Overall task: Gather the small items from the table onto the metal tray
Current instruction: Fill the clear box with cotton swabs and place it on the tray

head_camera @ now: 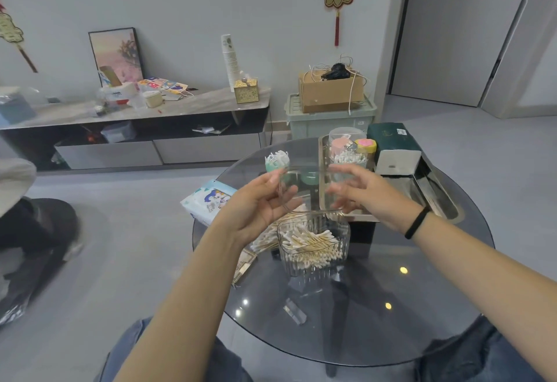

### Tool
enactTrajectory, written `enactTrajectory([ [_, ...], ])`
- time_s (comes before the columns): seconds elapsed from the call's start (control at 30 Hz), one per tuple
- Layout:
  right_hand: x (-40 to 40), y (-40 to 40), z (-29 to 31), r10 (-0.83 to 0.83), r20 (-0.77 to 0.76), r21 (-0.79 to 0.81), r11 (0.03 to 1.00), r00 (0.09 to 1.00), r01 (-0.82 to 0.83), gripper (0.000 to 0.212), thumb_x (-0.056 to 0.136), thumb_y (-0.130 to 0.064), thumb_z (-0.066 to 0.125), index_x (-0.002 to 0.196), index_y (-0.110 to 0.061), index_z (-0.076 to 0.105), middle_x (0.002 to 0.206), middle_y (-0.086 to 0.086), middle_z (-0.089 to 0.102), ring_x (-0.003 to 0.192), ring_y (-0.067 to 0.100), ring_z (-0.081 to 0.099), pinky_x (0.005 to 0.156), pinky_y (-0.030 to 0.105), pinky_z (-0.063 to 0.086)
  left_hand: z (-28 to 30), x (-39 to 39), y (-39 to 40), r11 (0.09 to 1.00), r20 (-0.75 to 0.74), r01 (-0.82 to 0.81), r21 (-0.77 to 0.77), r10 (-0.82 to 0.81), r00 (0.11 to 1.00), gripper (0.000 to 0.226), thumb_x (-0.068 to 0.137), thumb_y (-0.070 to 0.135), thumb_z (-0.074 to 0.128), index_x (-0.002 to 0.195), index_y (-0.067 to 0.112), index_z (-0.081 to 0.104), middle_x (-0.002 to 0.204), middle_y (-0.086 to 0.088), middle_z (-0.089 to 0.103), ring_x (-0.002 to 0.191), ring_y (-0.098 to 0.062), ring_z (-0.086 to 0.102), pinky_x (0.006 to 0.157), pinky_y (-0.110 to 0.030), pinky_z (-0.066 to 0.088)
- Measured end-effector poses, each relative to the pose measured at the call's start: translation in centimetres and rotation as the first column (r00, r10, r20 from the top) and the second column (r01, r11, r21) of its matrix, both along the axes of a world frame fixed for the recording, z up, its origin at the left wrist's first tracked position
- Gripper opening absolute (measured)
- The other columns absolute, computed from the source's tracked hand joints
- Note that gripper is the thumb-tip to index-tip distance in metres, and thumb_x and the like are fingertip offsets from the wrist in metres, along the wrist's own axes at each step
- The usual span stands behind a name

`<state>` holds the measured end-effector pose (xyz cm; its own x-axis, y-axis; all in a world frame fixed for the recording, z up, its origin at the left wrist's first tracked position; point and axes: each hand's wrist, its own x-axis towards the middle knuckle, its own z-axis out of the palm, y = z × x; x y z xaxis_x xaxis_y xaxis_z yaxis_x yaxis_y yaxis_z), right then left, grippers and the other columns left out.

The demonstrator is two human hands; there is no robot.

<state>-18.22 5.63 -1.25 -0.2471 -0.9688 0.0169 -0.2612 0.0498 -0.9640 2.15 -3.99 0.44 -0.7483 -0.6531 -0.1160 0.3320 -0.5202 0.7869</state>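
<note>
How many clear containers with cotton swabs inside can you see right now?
2. One swab box stands open on the glass table, below the hands. A second swab jar sits on the metal tray at the back. Others may be hidden behind the hands.

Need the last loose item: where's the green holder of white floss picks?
In the head view, the green holder of white floss picks stands on the round glass table, just left of the metal tray, beyond the left hand.
</note>
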Motion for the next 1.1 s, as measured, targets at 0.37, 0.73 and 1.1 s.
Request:
enactTrajectory([
  [0.37, 0.7, 0.5, -0.1, -0.035, -0.360, 0.025, 0.999, 0.932, 0.047, 0.049, 0.082, -0.032, 0.065, 0.129, -0.030, 0.052, 0.073, 0.008, 0.061, 0.056, 0.002, 0.056, 0.053, 0.014, 0.044, -2.6, 1.2, 2.4, 0.333, 0.499, 0.372, -0.866, 0.599, 0.627, 0.093, 0.059, 0.040, 0.084, 0.139, 0.021, 0.040, 0.117, 0.005, 0.045, 0.094, -0.007, 0.053, 0.084, -0.019, 0.043],
  [0.73, 1.6, 0.3, -1.4, -0.016, -0.585, 0.024, 0.999, 0.811, 0.037, 0.038, 0.084, -0.039, 0.060, 0.121, -0.030, 0.059, 0.103, -0.006, 0.051, 0.074, -0.004, 0.044, 0.061, 0.010, 0.030, -2.7, 1.7, 2.7, 0.366, 0.579, 0.451, -0.814, 0.568, 0.584, 0.081, 0.057, 0.052, 0.080, 0.124, 0.017, 0.051, 0.106, 0.006, 0.051, 0.096, -0.010, 0.053, 0.080, -0.020, 0.040],
  [1.1, 2.0, 0.8, -1.8, 0.022, -0.559, 0.060, 0.998, 0.829, 0.014, 0.037, 0.086, -0.039, 0.058, 0.122, -0.033, 0.055, 0.112, -0.004, 0.045, 0.097, 0.010, 0.048, 0.077, 0.020, 0.034, -2.5, 1.8, 2.9, 0.285, 0.681, 0.646, -0.708, 0.519, 0.516, 0.095, 0.067, 0.057, 0.072, 0.147, 0.030, 0.027, 0.125, 0.001, 0.047, 0.120, -0.015, 0.046, 0.089, -0.021, 0.033],
])
